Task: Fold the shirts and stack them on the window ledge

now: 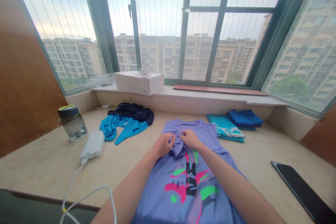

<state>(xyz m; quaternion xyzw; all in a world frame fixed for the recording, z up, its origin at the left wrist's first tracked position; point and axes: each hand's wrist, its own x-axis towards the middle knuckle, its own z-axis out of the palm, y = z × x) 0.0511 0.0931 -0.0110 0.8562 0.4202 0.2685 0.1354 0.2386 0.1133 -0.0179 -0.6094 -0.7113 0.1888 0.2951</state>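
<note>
A purple T-shirt (154, 189) with a pink, green and black print lies spread on the stone counter, its collar toward the window. Near the collar, my left hand (166, 143) pinches a gathered bit of purple fabric. My right hand (191, 138) is closed on the same bunch from the other side, the two hands almost meeting. A fold of the cloth hangs below the fingers over the top of the print. Fingertips partly hide the pinched fabric.
Crumpled blue and navy clothes (131, 119) lie back left, near a white power bank (92, 145) with a cable and a bottle (72, 122). Folded teal (225, 127) and blue clothes (245, 117) sit back right. A dark phone-like slab (301, 189) lies right; a white box (139, 82) tops the sill.
</note>
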